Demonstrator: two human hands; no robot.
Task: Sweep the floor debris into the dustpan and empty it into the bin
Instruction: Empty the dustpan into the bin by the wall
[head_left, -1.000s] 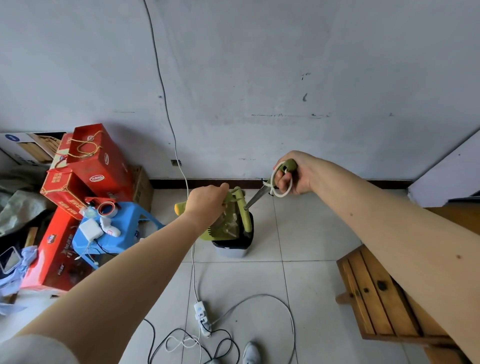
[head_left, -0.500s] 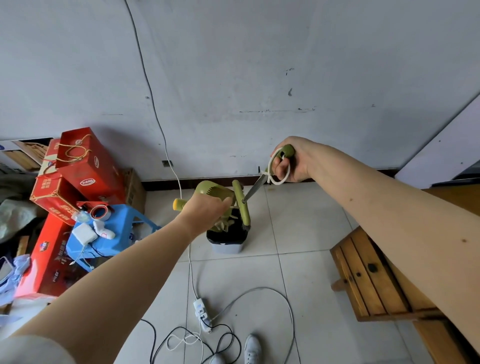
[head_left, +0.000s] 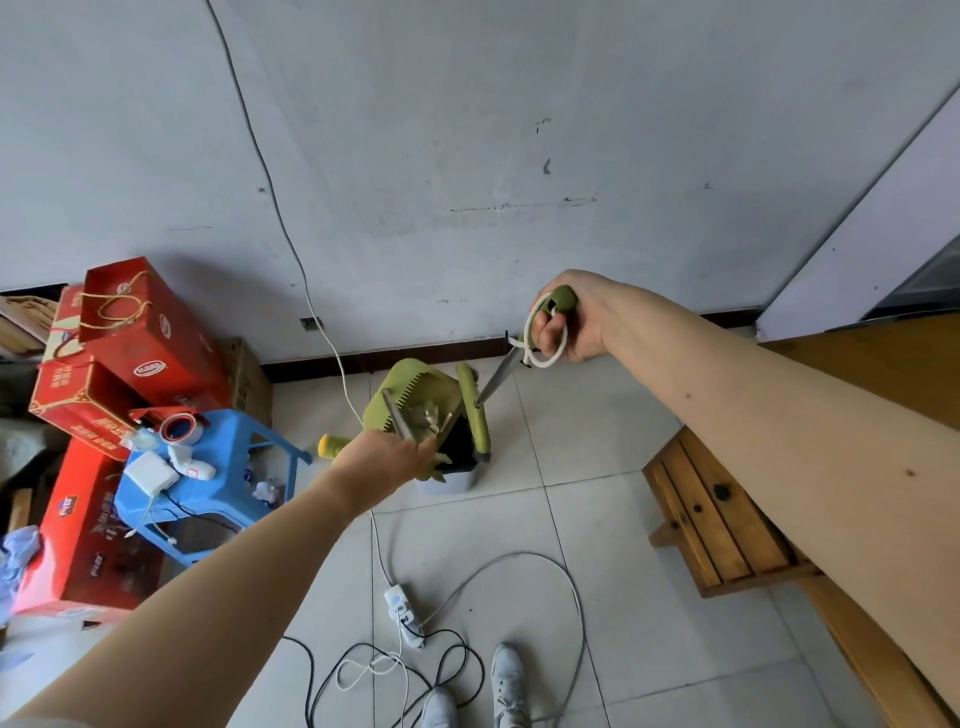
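My left hand (head_left: 382, 457) grips the handle of a green dustpan (head_left: 415, 400), which is tipped up over a small bin (head_left: 457, 475) lined with a black bag. Pale scraps of debris (head_left: 426, 418) lie in the pan's mouth above the bin. My right hand (head_left: 569, 325) is closed on the green top of a broom handle (head_left: 558, 304) with a white cord loop. The grey shaft runs down to the green broom head (head_left: 475, 410), which stands upright beside the bin's right edge.
Red cartons (head_left: 130, 343) and a blue plastic stool (head_left: 208, 473) with tape and a charger crowd the left. A wooden bench (head_left: 727, 519) stands on the right. A power strip (head_left: 402, 613) and loose cables lie on the tiles by my shoes (head_left: 506, 680).
The dustpan has tilted steeper over the bin, its mouth now facing down. My left hand has dropped lower. The right hand and broom stay almost where they were.
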